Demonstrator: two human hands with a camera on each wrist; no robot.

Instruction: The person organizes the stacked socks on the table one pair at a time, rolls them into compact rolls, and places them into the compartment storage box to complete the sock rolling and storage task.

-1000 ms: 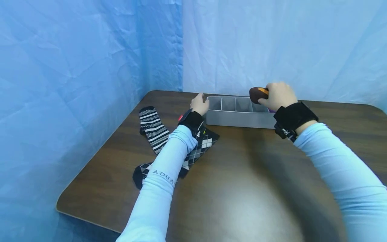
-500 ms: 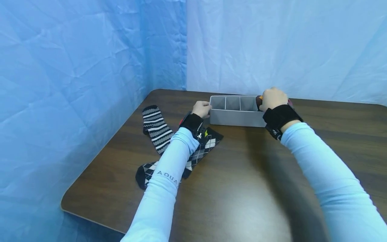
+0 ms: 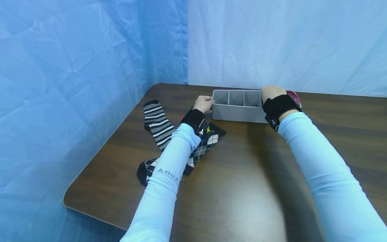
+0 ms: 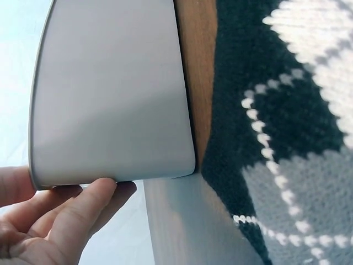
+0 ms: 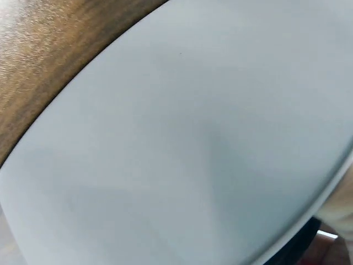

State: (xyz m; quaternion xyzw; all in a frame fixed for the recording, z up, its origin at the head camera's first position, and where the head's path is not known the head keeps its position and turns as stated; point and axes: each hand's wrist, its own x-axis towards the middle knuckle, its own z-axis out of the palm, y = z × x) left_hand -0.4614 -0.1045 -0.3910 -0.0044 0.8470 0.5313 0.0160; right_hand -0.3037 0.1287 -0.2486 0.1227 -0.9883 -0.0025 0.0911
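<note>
A grey divided box (image 3: 239, 112) stands near the table's far edge. At its left end my left hand (image 3: 204, 104) holds it; the left wrist view shows the thumb on the rim and fingers (image 4: 83, 212) against the end wall. My right hand (image 3: 272, 93) reaches down into a compartment toward the box's right end. Its fingers are hidden, and so is the brown bundle it carried earlier. In the right wrist view the box's front wall (image 5: 165, 127) covers most of the picture. A pink bundle (image 3: 294, 97) shows just right of the right hand.
A striped black-and-white sock (image 3: 157, 122) lies left of my left forearm. Beneath that forearm is an argyle sock (image 3: 208, 141), partly covered. Blue sheeting (image 3: 90, 67) hangs along the left and far sides of the wooden table (image 3: 235, 174).
My right hand has lowered the brown bundle with orange into the box, where it drops out of sight. My left hand has come onto the box's left end.
</note>
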